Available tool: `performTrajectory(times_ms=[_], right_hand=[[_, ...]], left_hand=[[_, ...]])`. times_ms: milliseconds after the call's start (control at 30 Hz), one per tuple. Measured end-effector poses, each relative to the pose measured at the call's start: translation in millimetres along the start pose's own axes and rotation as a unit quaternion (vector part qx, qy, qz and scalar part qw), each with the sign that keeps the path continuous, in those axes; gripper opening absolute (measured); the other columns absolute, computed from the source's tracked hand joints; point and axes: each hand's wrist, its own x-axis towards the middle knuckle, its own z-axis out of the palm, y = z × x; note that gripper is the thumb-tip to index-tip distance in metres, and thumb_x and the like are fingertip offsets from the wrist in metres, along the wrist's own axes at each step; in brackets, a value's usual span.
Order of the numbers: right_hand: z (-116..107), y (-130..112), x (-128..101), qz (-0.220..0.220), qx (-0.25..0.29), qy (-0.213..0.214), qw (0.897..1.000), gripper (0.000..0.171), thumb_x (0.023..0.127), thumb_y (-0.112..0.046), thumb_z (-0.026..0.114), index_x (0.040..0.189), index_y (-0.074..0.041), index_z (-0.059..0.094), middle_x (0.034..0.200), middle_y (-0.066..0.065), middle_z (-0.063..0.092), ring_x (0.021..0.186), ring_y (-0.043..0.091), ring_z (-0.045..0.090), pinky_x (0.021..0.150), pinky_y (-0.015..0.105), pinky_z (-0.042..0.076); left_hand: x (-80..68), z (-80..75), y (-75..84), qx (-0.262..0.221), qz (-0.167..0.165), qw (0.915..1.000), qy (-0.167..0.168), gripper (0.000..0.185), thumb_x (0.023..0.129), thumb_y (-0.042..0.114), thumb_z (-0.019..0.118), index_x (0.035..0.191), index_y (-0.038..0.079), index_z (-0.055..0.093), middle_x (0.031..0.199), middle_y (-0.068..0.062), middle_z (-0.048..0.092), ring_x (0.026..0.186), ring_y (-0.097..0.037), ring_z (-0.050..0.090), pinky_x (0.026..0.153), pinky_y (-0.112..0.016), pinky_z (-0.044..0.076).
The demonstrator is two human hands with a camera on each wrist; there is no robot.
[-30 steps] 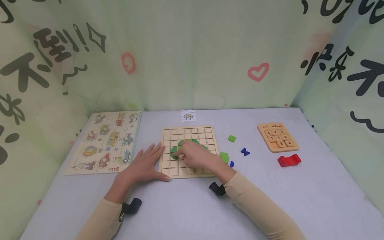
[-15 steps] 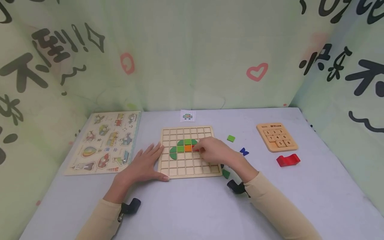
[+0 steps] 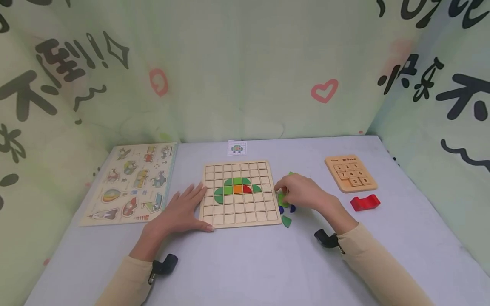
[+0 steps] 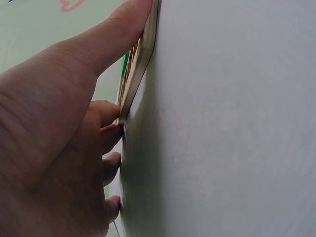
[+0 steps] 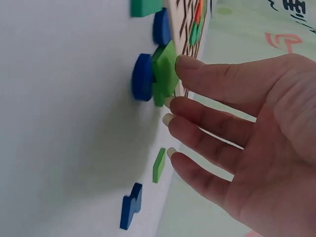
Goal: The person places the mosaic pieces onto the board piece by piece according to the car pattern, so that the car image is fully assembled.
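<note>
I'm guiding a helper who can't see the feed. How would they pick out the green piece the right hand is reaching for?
Find the wooden grid board mid-table; just off its right edge lies a cluster of loose pieces under the right hand. The green piece is at its fingers, a flat bright-green block overlapping a round blue disc, unlike the blue pieces around it.

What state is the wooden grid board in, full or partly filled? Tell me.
Partly filled. The grid board holds only a small cluster of coloured pieces near its middle; other squares are bare.

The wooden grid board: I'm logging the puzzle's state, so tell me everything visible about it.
The wooden grid board is a pale square tray of small square cells, lying flat on the grey table. Green, orange and red tiles form a dome shape in its middle rows; the other cells look bare. The left hand rests flat against its left edge.
</note>
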Motion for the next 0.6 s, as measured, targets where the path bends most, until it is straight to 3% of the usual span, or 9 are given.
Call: performTrajectory(times_ms=[200,433,600], right_hand=[[6,10,-4,-0.01,-0.016,0.017,1.0,0.026,0.078,-0.007,0.078,0.104,-0.01,0.078,0.092,0.0,0.067,0.08,0.014,0.055,0.063,0.025,0.047],[10,14,0,-0.016,0.031,0.032,0.999,0.01,0.081,-0.004,0.073,0.086,-0.012,0.076,0.085,0.0,0.07,0.071,0.013,0.058,0.061,0.025,0.05],[8,13,3,-0.016,0.064,0.052,0.996,0.008,0.084,-0.006,0.071,0.083,-0.014,0.073,0.078,-0.002,0.067,0.07,0.014,0.056,0.063,0.026,0.049]], left_hand=[[-1.3,-2.4,0.8,-0.004,-0.003,1.0,0.0,0.129,0.064,0.076,0.075,0.16,0.013,0.017,0.169,-0.007,0.013,0.156,-0.035,0.008,0.122,-0.065,0.009],[-1.5,-1.5,0.4,-0.007,0.001,1.0,0.002,0.128,0.064,0.077,0.074,0.16,0.014,0.018,0.169,-0.007,0.013,0.156,-0.035,0.008,0.123,-0.065,0.009],[-0.3,0.5,-1.0,-0.008,0.004,1.0,0.004,0.128,0.064,0.079,0.073,0.16,0.015,0.018,0.169,-0.006,0.013,0.156,-0.034,0.007,0.122,-0.065,0.009]])
